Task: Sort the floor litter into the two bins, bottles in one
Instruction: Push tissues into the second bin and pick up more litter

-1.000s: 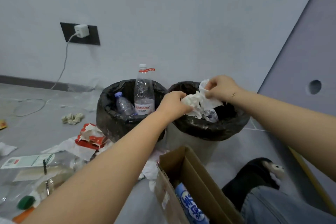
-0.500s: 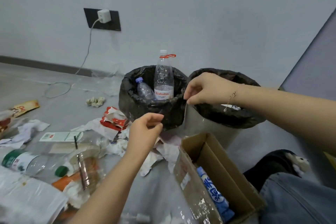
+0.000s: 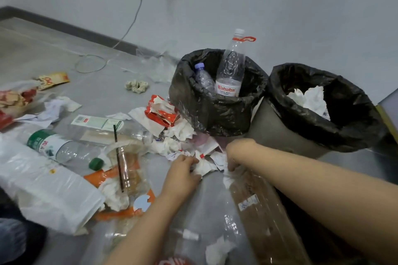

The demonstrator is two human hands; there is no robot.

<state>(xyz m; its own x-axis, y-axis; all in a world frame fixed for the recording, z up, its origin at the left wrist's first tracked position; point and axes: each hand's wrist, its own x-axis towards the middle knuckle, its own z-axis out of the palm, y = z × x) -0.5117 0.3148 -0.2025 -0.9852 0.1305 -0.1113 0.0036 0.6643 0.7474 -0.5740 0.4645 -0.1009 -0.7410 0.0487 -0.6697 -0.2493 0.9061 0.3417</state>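
Observation:
Two bins lined with black bags stand by the wall. The left bin (image 3: pixel 215 112) holds a tall clear bottle (image 3: pixel 231 71) with a red ring and a small bottle (image 3: pixel 203 78). The right bin (image 3: pixel 344 127) holds white tissue (image 3: pixel 310 99). Crumpled white paper scraps (image 3: pixel 203 165) lie on the floor in front of the left bin. My left hand (image 3: pixel 183 170) is down on them, fingers curled around a scrap. My right hand (image 3: pixel 234 155) reaches into the same pile from the right; its fingers are hidden under the wrist.
Left of the pile lie a clear bottle with a green cap (image 3: pixel 64 148), a plastic cup with a straw (image 3: pixel 125 170), red wrappers (image 3: pixel 161 112), a white plastic bag (image 3: pixel 47 191) and a tissue wad (image 3: pixel 137 86). A cardboard box (image 3: pixel 258 206) sits under my right forearm. A charger cable (image 3: pixel 129 26) runs along the wall.
Both hands have come down from the right bin's rim to the paper scraps on the floor. The tissue they held now lies in the right bin. The view has tilted down and left.

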